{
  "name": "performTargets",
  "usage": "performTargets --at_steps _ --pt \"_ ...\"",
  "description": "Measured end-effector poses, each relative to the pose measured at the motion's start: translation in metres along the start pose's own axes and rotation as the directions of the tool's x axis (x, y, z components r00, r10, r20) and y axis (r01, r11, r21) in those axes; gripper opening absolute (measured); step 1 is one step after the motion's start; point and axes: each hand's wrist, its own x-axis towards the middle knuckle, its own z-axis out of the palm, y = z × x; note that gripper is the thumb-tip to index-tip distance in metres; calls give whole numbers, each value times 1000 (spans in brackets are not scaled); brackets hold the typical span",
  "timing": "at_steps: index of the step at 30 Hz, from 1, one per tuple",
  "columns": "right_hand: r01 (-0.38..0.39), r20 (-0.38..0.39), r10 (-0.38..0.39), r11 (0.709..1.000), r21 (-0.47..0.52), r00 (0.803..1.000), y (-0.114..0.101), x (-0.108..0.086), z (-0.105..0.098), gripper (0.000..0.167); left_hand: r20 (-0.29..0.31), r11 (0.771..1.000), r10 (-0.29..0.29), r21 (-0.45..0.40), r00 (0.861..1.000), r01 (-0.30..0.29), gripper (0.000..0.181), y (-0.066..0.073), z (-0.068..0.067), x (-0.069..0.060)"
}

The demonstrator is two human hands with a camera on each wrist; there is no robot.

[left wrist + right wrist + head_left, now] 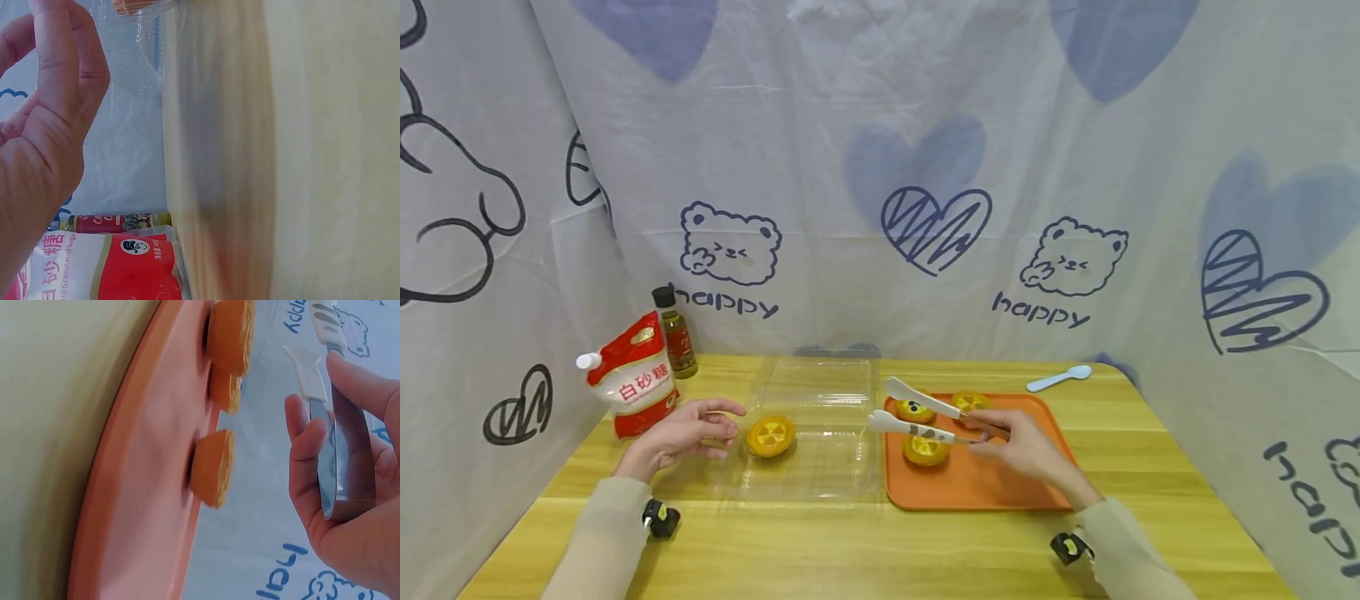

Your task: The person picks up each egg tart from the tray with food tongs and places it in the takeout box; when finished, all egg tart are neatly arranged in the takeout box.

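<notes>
My right hand [1026,450] grips a pair of tongs [898,425] with white tips and metal arms. The two tips stand apart, pointing left above the orange tray [992,492]. Three tarts sit on that tray: a front tart [927,451], a back tart [970,402] and a tart with dark dots [914,410], partly hidden by the tongs. Another tart [771,437] lies at the left side of a clear plastic container [842,479], whose lid is raised at the back. Just left of this tart is my left hand [692,432], its fingers loosely bent and holding nothing.
A red and white bag of sugar [640,387] with a white spout stands at the left, a dark-capped bottle [681,346] behind it. At the back right lies a pale blue spoon [1060,379]. A printed cloth [820,167] hangs around the wooden table [820,550].
</notes>
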Motion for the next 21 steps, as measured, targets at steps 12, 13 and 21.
performTargets --at_steps 12,13,21 --pt "34 94 -36 999 19 995 15 -12 -16 50 1 1000 1 -8 1000 -1 50 -3 0 1" --pt "30 104 -33 999 30 994 15 -13 -18 50 -1 1000 1 -8 1000 -1 49 -4 0 2" --pt "52 148 -51 999 0 988 20 -22 -34 50 7 1000 8 -18 1000 -7 50 -2 -1 1"
